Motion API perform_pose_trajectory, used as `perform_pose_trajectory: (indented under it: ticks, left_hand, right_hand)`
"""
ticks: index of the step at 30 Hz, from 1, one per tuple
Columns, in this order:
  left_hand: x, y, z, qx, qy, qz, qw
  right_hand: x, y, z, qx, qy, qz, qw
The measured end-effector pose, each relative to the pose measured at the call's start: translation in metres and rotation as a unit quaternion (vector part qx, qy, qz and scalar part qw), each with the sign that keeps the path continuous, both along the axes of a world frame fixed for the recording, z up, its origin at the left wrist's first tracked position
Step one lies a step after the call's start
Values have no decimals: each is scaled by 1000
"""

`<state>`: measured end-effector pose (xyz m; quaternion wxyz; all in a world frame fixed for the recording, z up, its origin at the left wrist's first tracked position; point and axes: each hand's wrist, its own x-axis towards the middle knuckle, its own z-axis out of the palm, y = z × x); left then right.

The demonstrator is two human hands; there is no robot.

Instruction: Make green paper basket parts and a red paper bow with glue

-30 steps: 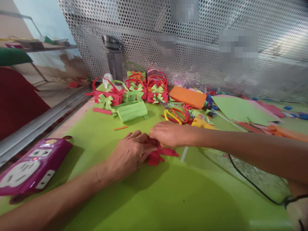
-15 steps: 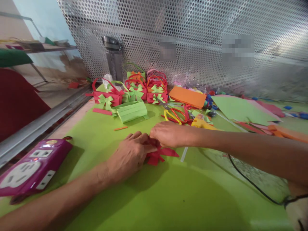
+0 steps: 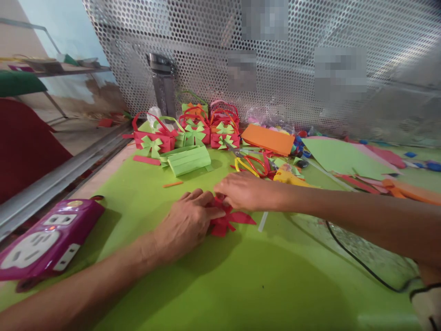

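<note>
A red paper bow (image 3: 222,226) with several pointed tails lies on the green tabletop under both hands. My left hand (image 3: 189,216) is closed, its thumb and fingers gripping the bow's left side. From the right, my right hand (image 3: 237,191) pinches the top of the bow, fingers curled together. Parts of the bow's middle are hidden by the fingers. Just right of it, a clear glue stick (image 3: 263,221) pokes out from below my forearm. A yellow glue gun (image 3: 289,175) lies behind that forearm, partly covered.
Small red paper bags (image 3: 155,142) with green bows stand at the back, beside a folded green paper piece (image 3: 189,161). Scissors (image 3: 253,165) and an orange paper sheet (image 3: 268,139) lie behind my hands. A purple power strip (image 3: 51,236) sits left; a black cable (image 3: 365,271) runs right.
My right hand has shifted up slightly, and more of the bow's red middle shows between the hands. My left hand stays in place.
</note>
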<state>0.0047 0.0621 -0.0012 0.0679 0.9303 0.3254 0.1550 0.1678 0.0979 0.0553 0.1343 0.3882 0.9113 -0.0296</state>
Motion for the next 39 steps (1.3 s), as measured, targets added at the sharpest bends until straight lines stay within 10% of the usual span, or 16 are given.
perform_pose_trajectory:
  ticks: [19, 28, 35, 39]
  left_hand:
    - [-3, -2, -11, 14, 24, 25, 999]
    - [-1, -4, -3, 2, 58, 24, 998]
    - [-1, -4, -2, -5, 56, 21, 998]
    - [-1, -6, -3, -4, 54, 27, 998]
  right_hand:
    - [50, -11, -24, -261, 211, -265, 904]
    - [39, -27, -12, -151, 206, -255, 933]
    - [41, -33, -19, -319, 272, -306, 855]
    - [40, -38, -17, -258, 233, -275, 896]
